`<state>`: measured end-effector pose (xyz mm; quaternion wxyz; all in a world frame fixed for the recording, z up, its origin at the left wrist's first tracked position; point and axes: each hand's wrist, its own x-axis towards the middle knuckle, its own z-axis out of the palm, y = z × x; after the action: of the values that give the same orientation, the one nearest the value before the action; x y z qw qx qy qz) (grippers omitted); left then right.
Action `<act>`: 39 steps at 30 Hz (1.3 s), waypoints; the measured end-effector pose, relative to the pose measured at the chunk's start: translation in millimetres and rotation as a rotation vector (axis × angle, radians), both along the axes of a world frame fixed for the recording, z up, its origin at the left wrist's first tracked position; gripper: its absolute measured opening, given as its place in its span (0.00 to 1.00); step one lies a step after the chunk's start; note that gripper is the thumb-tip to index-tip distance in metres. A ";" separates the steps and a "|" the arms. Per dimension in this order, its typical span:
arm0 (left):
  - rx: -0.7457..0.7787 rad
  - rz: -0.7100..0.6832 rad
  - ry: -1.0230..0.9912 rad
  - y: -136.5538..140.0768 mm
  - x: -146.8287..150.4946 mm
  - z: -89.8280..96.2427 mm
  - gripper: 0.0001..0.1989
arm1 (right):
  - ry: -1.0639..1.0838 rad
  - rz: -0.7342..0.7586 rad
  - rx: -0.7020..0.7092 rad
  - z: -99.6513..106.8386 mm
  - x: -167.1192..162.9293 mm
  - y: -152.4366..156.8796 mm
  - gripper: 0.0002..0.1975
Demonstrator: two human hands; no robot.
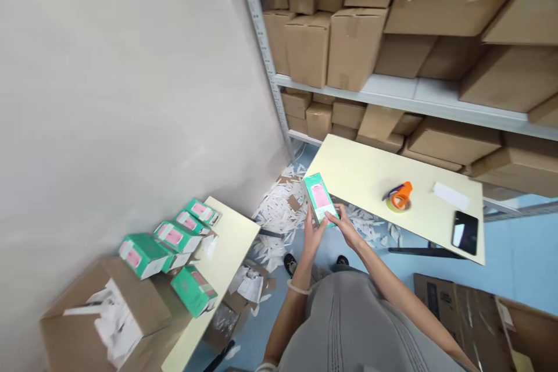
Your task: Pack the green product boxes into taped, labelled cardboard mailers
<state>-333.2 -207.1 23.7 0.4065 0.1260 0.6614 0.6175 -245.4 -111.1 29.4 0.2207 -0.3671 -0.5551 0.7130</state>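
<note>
Between my two hands is a green box [320, 195] with a pink picture and a white panel on its face. My left hand [314, 229] grips its lower left side, fingers partly hidden behind it. At the lower right corner, my right hand [342, 224] closes on the same box, thumb on the front. The box is tilted, just off the near left end of a cream table [349, 157]. On that table lie a tape dispenser [399, 196] with an orange part, a white paper slip [451, 196] and a black phone [464, 232].
Several similar green boxes [146, 253] are on a second cream table [235, 226] at left, by an open carton [100, 325] holding paper. Paper shreds [279, 215] litter the floor. Shelves [392, 90] of brown cartons stand ahead; another carton [475, 314] sits lower right.
</note>
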 end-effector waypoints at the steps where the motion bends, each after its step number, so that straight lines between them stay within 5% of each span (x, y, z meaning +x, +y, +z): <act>1: 0.014 -0.042 -0.032 13.1 13.7 -2.2 0.50 | -0.013 -0.051 0.007 -3.7 15.8 8.9 0.27; 5: 0.015 -0.172 -0.195 59.6 50.9 -9.7 0.48 | -0.079 -0.211 -0.019 -14.7 65.8 42.9 0.27; 10: 0.007 -0.312 -0.370 118.1 51.9 -24.2 0.40 | -0.156 -0.271 -0.135 -28.0 99.2 87.4 0.27; 22: -0.091 -0.552 -0.393 251.3 34.1 -51.1 0.44 | -0.273 -0.451 -0.030 -67.9 111.8 181.7 0.27; 33: -0.262 -0.575 -0.314 279.2 31.4 -108.4 0.43 | -0.593 -0.317 0.028 -111.5 95.6 207.1 0.18; 39: -0.310 -0.521 0.110 284.6 36.2 -128.4 0.28 | -0.586 -0.143 0.083 -117.7 94.4 215.7 0.18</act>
<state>-297.0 77.4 -104.7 0.5292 0.2611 0.7142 0.3765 -151.1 104.6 -88.2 0.1154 -0.5860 -0.5965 0.5362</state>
